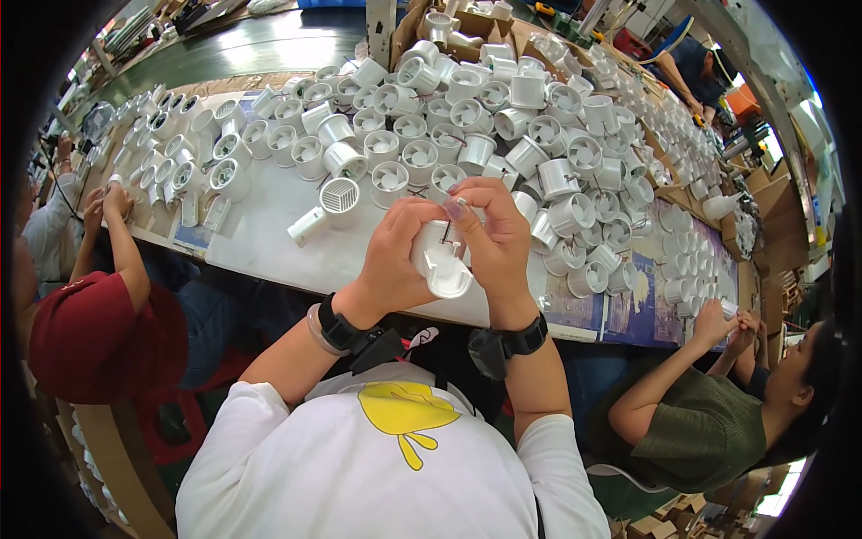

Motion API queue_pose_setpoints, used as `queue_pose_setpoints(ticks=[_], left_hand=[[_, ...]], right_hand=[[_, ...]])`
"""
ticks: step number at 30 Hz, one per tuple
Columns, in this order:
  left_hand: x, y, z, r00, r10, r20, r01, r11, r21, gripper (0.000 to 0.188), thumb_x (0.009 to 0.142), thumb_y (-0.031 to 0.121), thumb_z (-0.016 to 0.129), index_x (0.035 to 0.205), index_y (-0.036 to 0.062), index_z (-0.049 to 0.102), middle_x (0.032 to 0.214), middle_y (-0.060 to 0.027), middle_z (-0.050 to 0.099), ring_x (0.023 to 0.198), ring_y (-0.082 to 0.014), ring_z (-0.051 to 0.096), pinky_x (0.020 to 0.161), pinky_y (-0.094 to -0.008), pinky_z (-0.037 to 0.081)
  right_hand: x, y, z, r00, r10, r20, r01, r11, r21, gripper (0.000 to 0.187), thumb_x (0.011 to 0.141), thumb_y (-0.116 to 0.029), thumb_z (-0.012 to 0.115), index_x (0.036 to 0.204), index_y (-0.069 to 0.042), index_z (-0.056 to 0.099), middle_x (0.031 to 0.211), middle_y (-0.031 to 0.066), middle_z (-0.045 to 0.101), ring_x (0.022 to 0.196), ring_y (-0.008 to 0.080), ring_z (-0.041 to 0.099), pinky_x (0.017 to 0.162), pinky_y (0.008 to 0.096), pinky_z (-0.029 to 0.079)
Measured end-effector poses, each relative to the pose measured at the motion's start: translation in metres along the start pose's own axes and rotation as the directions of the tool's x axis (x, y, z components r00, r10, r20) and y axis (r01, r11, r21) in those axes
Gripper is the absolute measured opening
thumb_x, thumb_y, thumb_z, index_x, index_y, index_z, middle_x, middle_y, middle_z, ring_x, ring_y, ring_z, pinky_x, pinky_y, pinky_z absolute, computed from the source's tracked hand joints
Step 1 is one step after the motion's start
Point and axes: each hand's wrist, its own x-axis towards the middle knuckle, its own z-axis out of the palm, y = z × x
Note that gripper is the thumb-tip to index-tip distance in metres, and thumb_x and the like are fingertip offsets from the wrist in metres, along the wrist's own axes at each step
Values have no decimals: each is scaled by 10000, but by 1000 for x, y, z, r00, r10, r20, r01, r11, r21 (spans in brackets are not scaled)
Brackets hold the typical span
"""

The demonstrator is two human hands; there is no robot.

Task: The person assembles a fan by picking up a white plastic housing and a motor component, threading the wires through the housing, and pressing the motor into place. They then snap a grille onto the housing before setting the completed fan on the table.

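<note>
Above the table's front edge, my left hand [396,254] is closed around a white plastic housing [447,280], open on the side facing me. My right hand [492,235] pinches a small white plug [461,203] between thumb and fingertips, at the upper end of the housing. Dark thin wires [447,232] run from the plug down into the housing. Beyond my hands lies a large heap of white round fan housings [419,154], many with fan blades showing. Nearest to my left hand on the table is a white housing with a slatted grille and a handle-like tube [339,197].
Rows of white parts [690,260] stand at the right, near a co-worker in a green top [696,418]. Another in a red top [108,328] handles parts at the left. Cardboard boxes [409,31] sit behind the heap. A white bottle [720,207] stands at the far right.
</note>
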Motion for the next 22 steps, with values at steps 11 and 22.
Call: queue_pose_setpoints(ticks=[11,22], left_hand=[[-4,-8,1,988,153,-11,-154,986,-65,562,630,132,835,1097,69,529,1077,-142,566,941,-294,582,793,-344,489],[-6,-8,4,992,109,66,-108,994,-26,581,639,144,837,1126,87,526,1079,-133,571,944,-297,580,799,-356,496]], right_hand=[[4,4,-8,886,417,203,-463,791,398,80,909,-40,614,964,-3,659,1002,30,620,868,96,581,818,239,437],[12,-34,-44,832,-76,550,189,970,-153,252,917,-48,589,1153,-124,631,1055,67,624,969,237,597,912,304,442]])
